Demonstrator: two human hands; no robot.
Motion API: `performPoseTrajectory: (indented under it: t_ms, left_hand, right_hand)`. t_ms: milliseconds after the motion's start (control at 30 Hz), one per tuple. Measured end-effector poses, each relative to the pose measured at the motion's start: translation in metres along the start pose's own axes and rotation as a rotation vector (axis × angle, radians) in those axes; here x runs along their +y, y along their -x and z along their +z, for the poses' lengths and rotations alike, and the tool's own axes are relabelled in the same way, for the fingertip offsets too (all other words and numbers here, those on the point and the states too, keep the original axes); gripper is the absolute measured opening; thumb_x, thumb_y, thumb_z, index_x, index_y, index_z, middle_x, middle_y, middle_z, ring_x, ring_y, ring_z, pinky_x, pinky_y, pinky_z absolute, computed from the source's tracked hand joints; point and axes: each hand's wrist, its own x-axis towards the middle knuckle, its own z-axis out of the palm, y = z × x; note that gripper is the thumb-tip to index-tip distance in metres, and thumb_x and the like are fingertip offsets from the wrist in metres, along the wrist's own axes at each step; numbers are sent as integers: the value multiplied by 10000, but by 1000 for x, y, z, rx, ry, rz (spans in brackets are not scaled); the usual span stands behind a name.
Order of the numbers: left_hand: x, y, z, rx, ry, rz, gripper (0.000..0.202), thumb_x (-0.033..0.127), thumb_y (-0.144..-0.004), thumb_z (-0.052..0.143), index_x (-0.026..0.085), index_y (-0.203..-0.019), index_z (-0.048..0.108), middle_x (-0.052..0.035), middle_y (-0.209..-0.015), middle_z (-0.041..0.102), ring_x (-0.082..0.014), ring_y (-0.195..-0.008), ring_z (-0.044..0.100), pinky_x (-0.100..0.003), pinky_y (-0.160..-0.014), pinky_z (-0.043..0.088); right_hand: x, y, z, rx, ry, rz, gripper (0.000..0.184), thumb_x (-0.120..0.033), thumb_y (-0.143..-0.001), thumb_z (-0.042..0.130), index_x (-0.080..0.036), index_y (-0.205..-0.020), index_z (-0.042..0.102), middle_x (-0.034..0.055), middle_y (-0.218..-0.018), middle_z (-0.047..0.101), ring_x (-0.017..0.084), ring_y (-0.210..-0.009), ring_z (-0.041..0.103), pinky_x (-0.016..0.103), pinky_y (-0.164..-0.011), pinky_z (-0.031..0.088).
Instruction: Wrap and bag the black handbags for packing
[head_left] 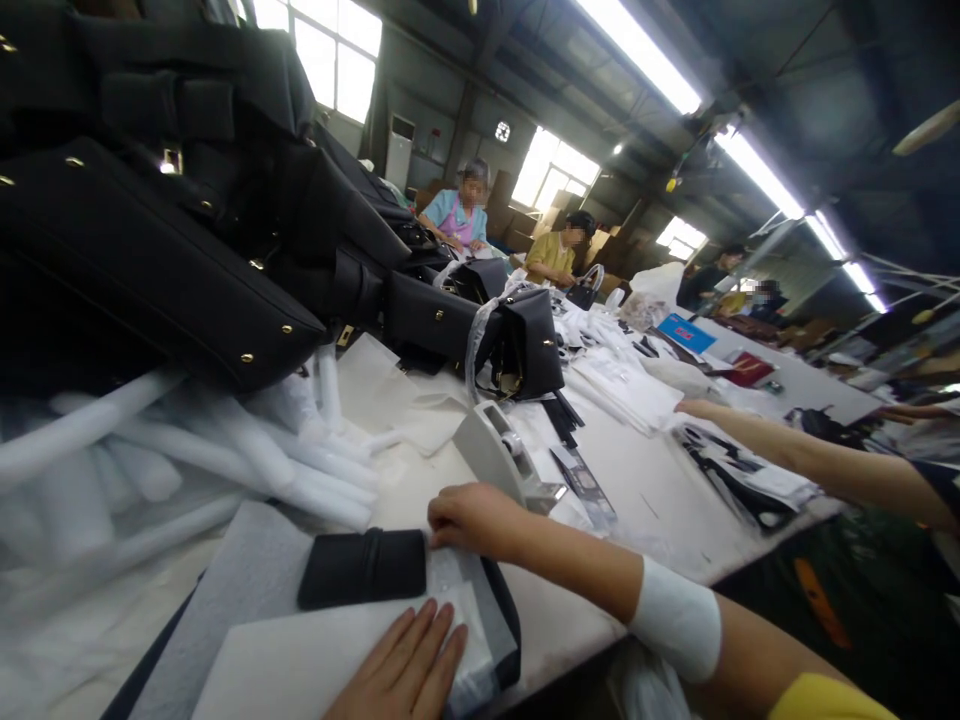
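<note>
My left hand lies flat with fingers stretched out on a white foam sheet at the near edge of the table. My right hand is curled, its fingers pressed on the clear plastic wrap beside a small black leather strap piece. The sheet and the strap piece lie on a dark bag on the table. A white wrap circles my right forearm. A grey tape dispenser stands just beyond my right hand.
Black handbags are piled at the left and along the table. White foam tubes lie under them. A co-worker's arm reaches in from the right. Other people sit at the far end.
</note>
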Motion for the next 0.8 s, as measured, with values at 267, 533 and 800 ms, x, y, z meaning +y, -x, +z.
performPoseTrajectory:
  t_ms: [267, 533, 800]
  left_hand:
    - [12, -6, -20, -184, 232, -151, 716, -8, -699, 497, 104, -1402, 420, -133, -1420, 542, -224, -1324, 492, -384, -1070, 476]
    - [-6, 2, -63, -336, 166, -167, 799, 45, -704, 714, 109, -1426, 378, -167, -1465, 481, -290, -1393, 388, -497, -1110, 416]
    - [-55, 57, -133, -441, -244, 54, 568, 30, -932, 394, 211, -1469, 365, -58, -1495, 457, -223, -1373, 419, -420, -1104, 422]
  right_hand:
    - [-47, 101, 64, 400, -122, -91, 622, -389, -918, 612, -153, -1456, 406, 171, -1394, 552, 269, -1293, 514, 395, -1099, 428]
    - [-34, 109, 108, 426, 167, -184, 808, -187, -819, 681, -78, -1514, 283, 201, -1507, 409, 328, -1405, 372, 513, -1161, 346]
    - [-30, 109, 97, 337, 174, -197, 914, -113, -687, 776, -88, -1491, 342, 208, -1527, 366, 344, -1406, 365, 480, -1187, 296]
